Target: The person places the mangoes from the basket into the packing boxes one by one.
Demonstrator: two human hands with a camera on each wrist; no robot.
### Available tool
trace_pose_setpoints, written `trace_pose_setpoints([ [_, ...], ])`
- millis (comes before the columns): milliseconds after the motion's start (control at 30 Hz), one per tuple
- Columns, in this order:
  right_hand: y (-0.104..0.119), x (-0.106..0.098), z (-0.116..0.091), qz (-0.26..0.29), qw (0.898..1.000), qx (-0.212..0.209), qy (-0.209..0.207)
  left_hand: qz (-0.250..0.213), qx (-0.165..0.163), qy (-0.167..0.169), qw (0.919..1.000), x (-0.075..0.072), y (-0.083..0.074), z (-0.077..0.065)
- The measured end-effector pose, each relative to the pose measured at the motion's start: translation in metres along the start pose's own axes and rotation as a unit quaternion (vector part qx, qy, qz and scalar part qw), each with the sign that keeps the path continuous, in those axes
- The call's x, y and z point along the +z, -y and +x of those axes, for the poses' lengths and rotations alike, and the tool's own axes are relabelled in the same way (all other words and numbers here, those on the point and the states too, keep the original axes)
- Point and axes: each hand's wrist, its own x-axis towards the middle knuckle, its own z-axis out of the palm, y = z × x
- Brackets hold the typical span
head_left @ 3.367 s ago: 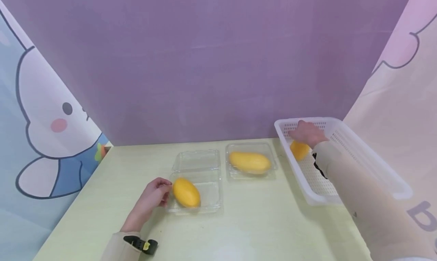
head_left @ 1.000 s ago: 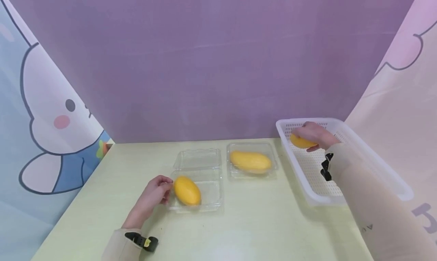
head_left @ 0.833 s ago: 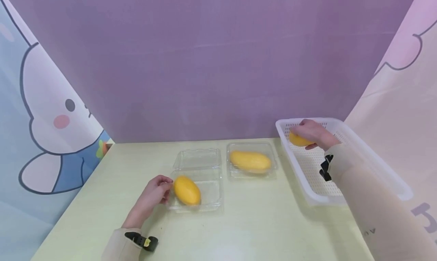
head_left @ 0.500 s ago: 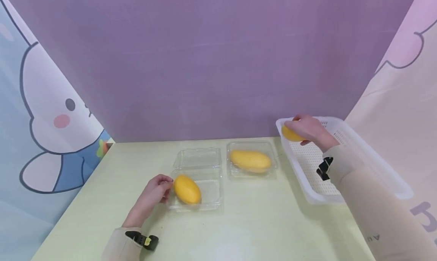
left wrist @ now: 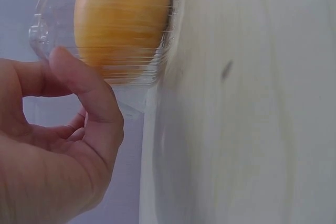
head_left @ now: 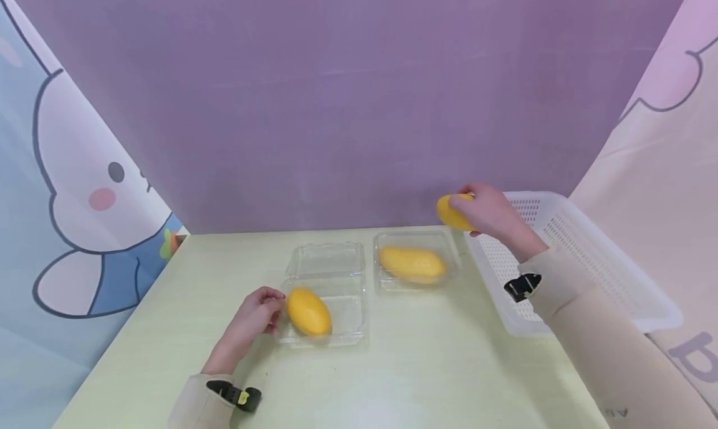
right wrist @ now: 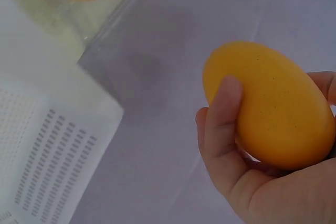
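My right hand [head_left: 487,212] grips a yellow mango [right wrist: 273,108], raised over the left rim of the white basket, its thumb across the fruit. At the left, my left hand [head_left: 255,315] pinches the near-left rim of an open clear plastic clamshell box [head_left: 349,320] between thumb and finger. Another mango [head_left: 309,312] lies in that box; the left wrist view shows the same mango [left wrist: 123,17] through the ribbed plastic wall. A second clear box [head_left: 392,285], lid down, stands to the right with yellow mango [head_left: 412,264] inside.
The white perforated basket [head_left: 622,260] stands at the right, partly covered by my right forearm; no fruit shows in its visible part. A purple backdrop [head_left: 348,105] rises behind the pale table [head_left: 404,366], with printed cloth on both sides.
My right hand has taken the mango up from inside the basket and carried it left, over the rim. My left hand and both boxes have stayed in place.
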Motion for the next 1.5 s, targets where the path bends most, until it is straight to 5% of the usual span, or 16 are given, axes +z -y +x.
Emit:
trace_pose_setpoints([
  [267, 0.018, 0.016, -0.011, -0.017, 0.999, -0.041, -0.031, -0.003, -0.001, 0.001, 1.0000, 0.002, 0.000, -0.001],
  [600, 0.035, 0.046, -0.026, 0.040, 0.997, -0.059, -0.026, -0.003, -0.005, -0.004, 1.0000, 0.002, 0.001, -0.002],
  [1500, 0.031, 0.134, -0.052, 0.201, 0.976, -0.069, -0.040, 0.000, 0.000, -0.007, 1.0000, 0.002, 0.003, -0.002],
])
